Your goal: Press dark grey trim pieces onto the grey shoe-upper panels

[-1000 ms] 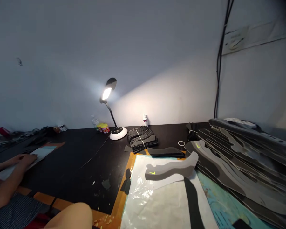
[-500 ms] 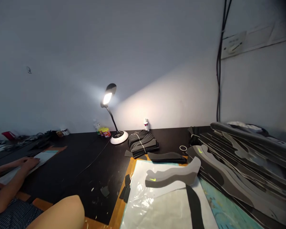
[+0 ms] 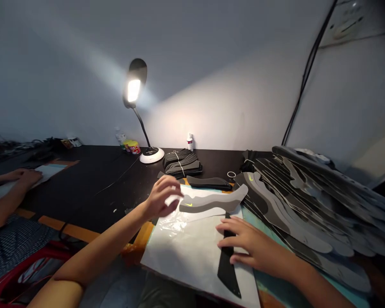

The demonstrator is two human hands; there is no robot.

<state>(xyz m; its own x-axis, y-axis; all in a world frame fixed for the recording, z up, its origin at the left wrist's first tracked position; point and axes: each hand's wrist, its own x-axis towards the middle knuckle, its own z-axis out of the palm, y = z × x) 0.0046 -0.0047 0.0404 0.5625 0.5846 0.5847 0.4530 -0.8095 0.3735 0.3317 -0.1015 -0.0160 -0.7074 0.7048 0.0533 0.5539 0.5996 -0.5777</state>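
A grey two-tone curved piece [image 3: 211, 202] with a small yellow-green mark lies on the white sheet [image 3: 186, 250]. My left hand [image 3: 164, 196] hovers at the left end of this piece, fingers curled apart, with nothing in it. On the right, my right hand [image 3: 244, 241] rests with spread fingers over a long black strip [image 3: 228, 273], covering part of it. The strip lies along the sheet's right side. Just behind the sheet are a few stacked dark curved pieces [image 3: 208, 183].
Large layered grey pieces [image 3: 295, 214] are piled at the right. A lit lamp [image 3: 151, 155], a tied dark bundle [image 3: 182, 164], a white bottle [image 3: 190, 142] and a ring [image 3: 231, 174] stand or lie toward the wall. Another person's hands [image 3: 28, 176] are at far left.
Both of my hands have come into view over the sheet. The camera view has tilted down, and the scene sits higher and slightly left in the picture.
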